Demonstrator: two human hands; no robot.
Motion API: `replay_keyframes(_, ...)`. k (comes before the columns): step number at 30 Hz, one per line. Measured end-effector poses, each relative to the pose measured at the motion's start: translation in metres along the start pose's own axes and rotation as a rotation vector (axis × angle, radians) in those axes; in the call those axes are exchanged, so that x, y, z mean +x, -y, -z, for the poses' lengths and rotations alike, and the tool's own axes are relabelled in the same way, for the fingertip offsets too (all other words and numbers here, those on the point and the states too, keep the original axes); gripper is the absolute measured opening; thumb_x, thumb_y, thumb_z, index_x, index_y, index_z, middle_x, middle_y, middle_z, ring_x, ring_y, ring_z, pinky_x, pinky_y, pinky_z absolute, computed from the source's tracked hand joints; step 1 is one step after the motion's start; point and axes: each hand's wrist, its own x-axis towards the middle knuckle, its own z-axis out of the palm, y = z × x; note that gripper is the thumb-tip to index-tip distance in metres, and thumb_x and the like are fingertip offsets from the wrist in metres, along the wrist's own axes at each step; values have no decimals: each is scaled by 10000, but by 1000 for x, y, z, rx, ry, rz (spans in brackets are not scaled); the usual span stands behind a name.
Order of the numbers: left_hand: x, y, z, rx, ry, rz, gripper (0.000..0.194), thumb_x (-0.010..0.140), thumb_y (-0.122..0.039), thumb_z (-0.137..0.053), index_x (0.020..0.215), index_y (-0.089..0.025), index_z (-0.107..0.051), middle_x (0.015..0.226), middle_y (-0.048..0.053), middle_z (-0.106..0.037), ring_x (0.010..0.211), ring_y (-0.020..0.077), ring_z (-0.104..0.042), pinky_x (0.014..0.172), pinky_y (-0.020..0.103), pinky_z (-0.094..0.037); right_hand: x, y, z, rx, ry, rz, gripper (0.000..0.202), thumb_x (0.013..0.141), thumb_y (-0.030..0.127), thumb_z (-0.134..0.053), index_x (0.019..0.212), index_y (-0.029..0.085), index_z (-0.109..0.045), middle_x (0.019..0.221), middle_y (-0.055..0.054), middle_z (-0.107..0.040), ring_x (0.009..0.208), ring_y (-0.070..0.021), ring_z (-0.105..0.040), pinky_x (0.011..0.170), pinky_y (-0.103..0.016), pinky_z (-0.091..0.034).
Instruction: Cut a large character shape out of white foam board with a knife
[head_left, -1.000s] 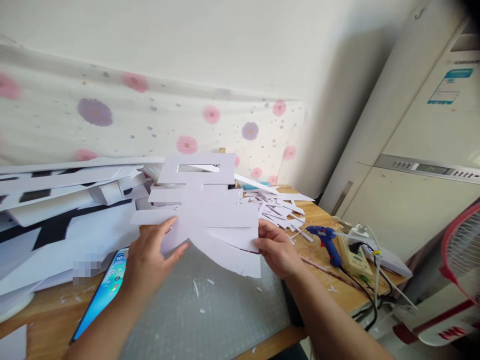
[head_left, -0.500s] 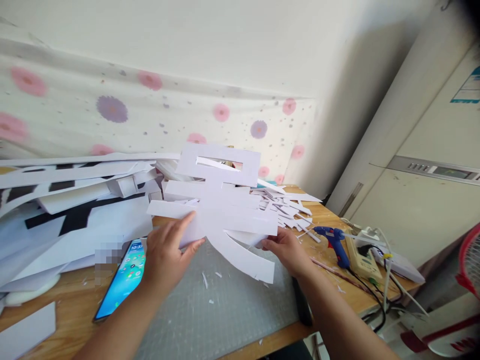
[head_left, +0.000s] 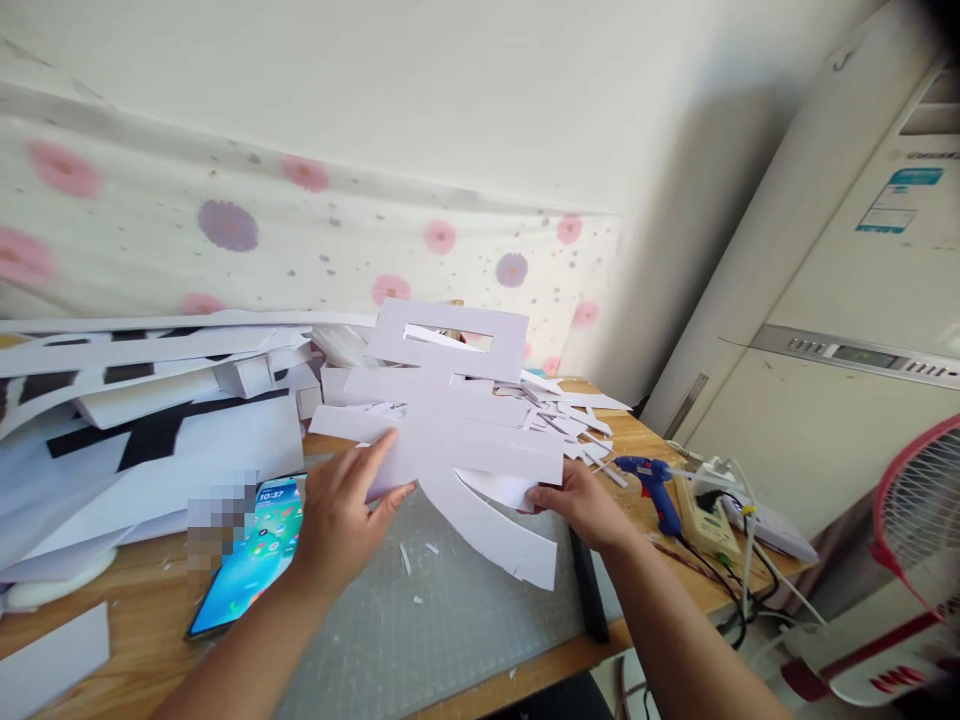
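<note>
Between my hands I hold up a white foam-board cutout [head_left: 442, 410] shaped like a written character, with a rectangular window at the top and a curved tail below. My left hand [head_left: 352, 510] pinches its lower left part between thumb and fingers. On the other side my right hand [head_left: 577, 500] grips the lower right edge, its thumb in front and the fingers partly hidden behind the board. Beneath the cutout lies a grey cutting mat [head_left: 450, 620] with small white scraps on it.
A lit phone [head_left: 255, 560] lies left of the mat, beside stacked white and black board pieces [head_left: 165, 450]. White offcuts [head_left: 574, 420] are heaped at the back right. To the right are a blue glue gun [head_left: 652, 485], a power strip [head_left: 705, 515] with cables, and a fan [head_left: 922, 510].
The cutout and both hands have shifted slightly right and down in view, with the same grips. My view has turned a little, bringing more of the fan into sight.
</note>
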Motion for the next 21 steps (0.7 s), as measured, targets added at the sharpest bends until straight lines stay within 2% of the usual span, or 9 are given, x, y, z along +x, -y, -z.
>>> replay_keyframes(8,-3,-2,-1,-71,31,44,528,943,-423,-578,1428,-277,-431,1042,82,-649,956,287,-638,807,404,-457,-10,5,-1,0,7,56,136,636,262,-777,734,196,-710,675,3,-705,615,-153,-602,626,-286,-485)
replay_keyframes(12,-5,-2,-2,-129,60,86,527,945,-411,-577,1436,-288,-428,1107,85,-654,1018,293,-627,841,422,-468,-11,1,-2,-9,-1,113,146,650,295,-792,755,208,-740,711,-3,-728,663,-173,-637,692,-320,-518)
replay_keyframes(16,-6,-1,-4,-193,96,147,520,932,-457,-580,1408,-274,-479,1136,86,-661,1034,289,-631,869,438,-486,-10,-9,-6,-86,-91,189,143,697,293,-751,817,216,-767,757,-9,-742,710,-185,-649,717,-324,-518)
replay_keyframes(18,-6,3,-5,-253,98,234,518,930,-504,-555,1384,-256,-517,1174,93,-662,1061,292,-635,889,442,-501,-14,-13,-12,-135,-163,213,124,713,273,-717,815,216,-761,744,-5,-728,702,-178,-637,695,-305,-504)
replay_keyframes(21,-5,14,-3,-321,35,442,548,955,-543,-460,1412,-243,-496,1264,110,-637,1111,300,-631,911,458,-525,-22,-19,-21,-173,-209,211,112,731,269,-672,796,211,-743,734,-4,-708,696,-171,-628,669,-286,-490)
